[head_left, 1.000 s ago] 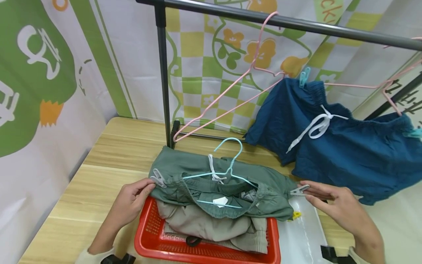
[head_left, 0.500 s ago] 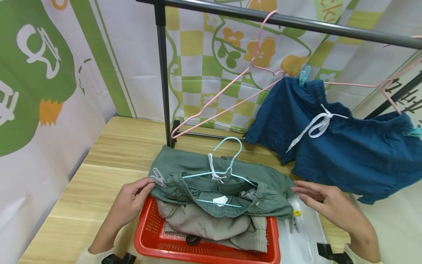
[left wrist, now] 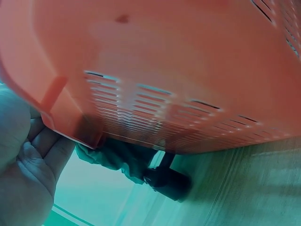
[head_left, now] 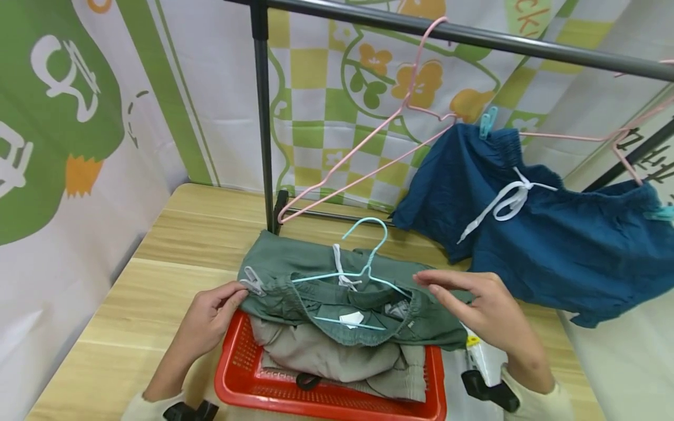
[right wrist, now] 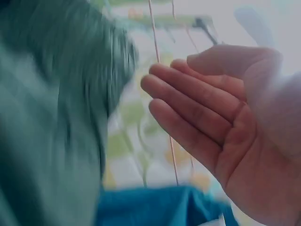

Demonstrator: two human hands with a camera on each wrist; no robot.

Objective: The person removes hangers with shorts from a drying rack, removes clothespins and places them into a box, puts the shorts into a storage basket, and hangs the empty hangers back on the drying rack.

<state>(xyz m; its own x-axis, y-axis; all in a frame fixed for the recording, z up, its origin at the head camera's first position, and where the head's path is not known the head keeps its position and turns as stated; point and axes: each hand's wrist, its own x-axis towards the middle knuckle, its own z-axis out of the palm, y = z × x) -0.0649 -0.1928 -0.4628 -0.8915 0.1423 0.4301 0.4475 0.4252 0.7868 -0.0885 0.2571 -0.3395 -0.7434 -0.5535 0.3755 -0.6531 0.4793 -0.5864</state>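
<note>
Green shorts [head_left: 295,254] with a white drawstring lie over the red basket [head_left: 226,386], a light blue hanger [head_left: 386,234] running through their waistband. At their left end my left hand [head_left: 205,316] pinches the edge beside a grey clothespin [head_left: 254,283]. In the left wrist view the basket [left wrist: 188,70] hides the fingertips of that hand [left wrist: 28,165]. My right hand [head_left: 487,301] hovers over the shorts' right end with straight, relaxed fingers. In the right wrist view nothing sits in this hand [right wrist: 202,108], and the shorts [right wrist: 51,103] are apart from it.
Behind stands a black rack [head_left: 263,117] with a pink hanger [head_left: 363,140]. Blue shorts [head_left: 558,245] hang at the right by light blue clothespins [head_left: 487,123]. Beige clothing [head_left: 337,356] fills the basket. A white tray [head_left: 458,392] lies right of it, partly under my right arm.
My right hand has let go of a grey clothespin at the shorts' right end, then moved left over the shorts. The left hand has stayed in place.
</note>
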